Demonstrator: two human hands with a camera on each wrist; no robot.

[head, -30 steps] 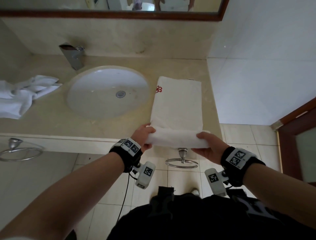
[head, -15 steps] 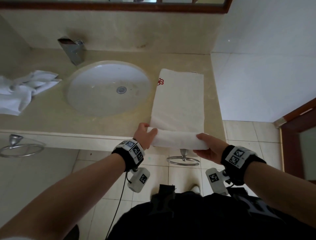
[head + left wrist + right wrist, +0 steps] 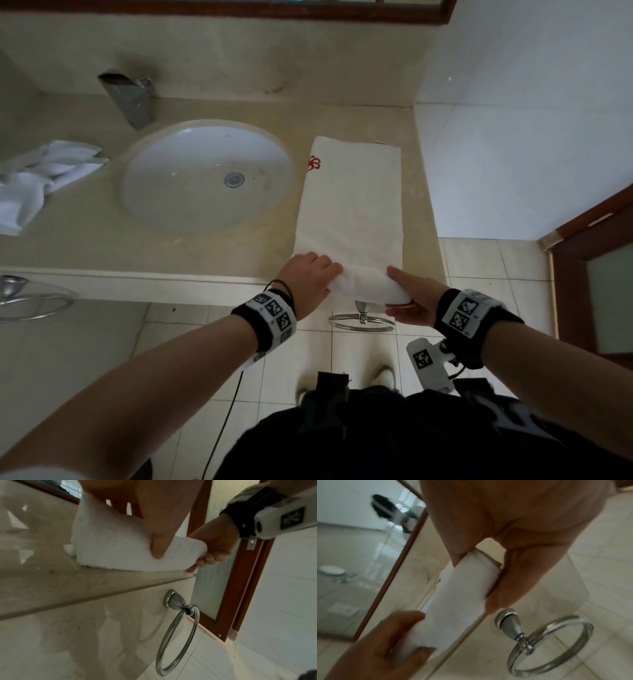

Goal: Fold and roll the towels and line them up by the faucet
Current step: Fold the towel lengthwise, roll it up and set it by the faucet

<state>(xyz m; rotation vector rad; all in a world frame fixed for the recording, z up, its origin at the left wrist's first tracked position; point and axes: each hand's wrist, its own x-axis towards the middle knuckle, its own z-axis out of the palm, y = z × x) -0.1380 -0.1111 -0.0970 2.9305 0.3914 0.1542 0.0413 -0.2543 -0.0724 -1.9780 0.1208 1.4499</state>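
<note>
Gripping the near end of the folded towel (image 3: 352,202) from both sides, the left hand (image 3: 310,279) and the right hand (image 3: 412,298) hold a short started roll (image 3: 368,284) at the front edge of the counter (image 3: 85,233). The left hand's fingers lie curled over the top of the roll, with the thumb pressing into its front face in the left wrist view; the right hand pinches the opposite end between thumb and fingers. This two-ended hold appears meant to keep the roll even in width and tight while it is turned away from the body. The rest of the towel lies flat as a long strip to the right of the sink (image 3: 209,178), running toward the back wall, so the roll has a straight path ahead; its red emblem (image 3: 314,163) sits at the far left corner. The faucet (image 3: 132,97) stands behind the sink on the left, well apart from this towel. Count: two towels in view, one in hand and one crumpled towel (image 3: 41,181) unfolded at the left of the counter; one sink; one faucet; two towel rings (image 3: 361,320) below the counter front. In my judgement, no towel is yet placed by the faucet.
</note>
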